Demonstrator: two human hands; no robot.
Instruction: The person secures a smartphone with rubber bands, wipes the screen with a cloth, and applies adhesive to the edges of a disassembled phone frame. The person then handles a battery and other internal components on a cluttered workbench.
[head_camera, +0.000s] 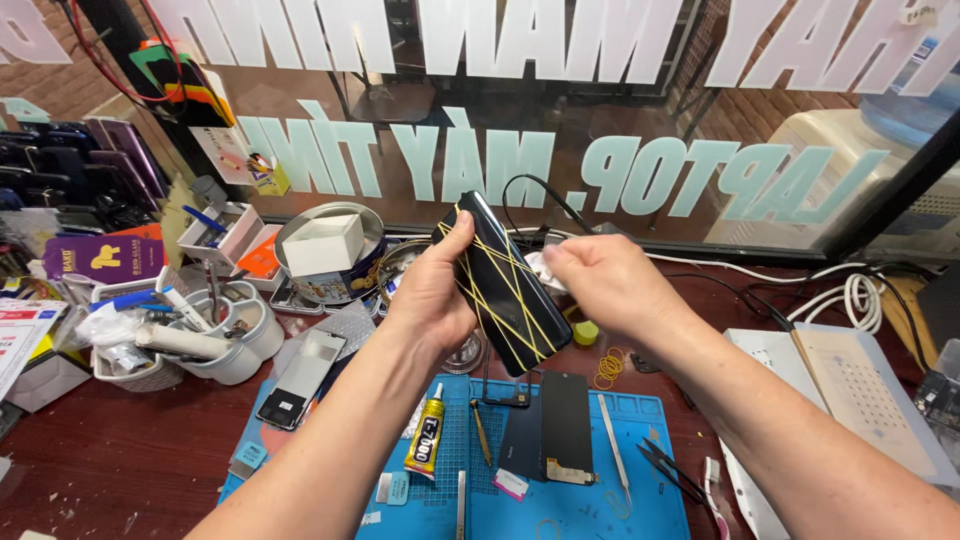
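My left hand (432, 290) grips a black smartphone (505, 290), held upright above the bench and bound with several crossed yellow rubber bands. Its thumb lies across the phone's upper left edge. My right hand (605, 280) is at the phone's upper right side, fingers pinched against a white cloth or tissue (547, 272) and the phone's edge. Below the hands lies a blue work mat (640, 500) with a dark phone panel (565, 425), a yellow-and-black glue tube (425, 440) and tweezers (615, 450).
A phone frame (300, 378) lies at the mat's left edge. White cups with tools (225, 335), a round tin holding a white box (325, 250) and small boxes crowd the left. Loose rubber bands (607, 368), black scissors (668, 468), white cables (850, 298) and a white device (850, 395) sit right. A glass window stands behind.
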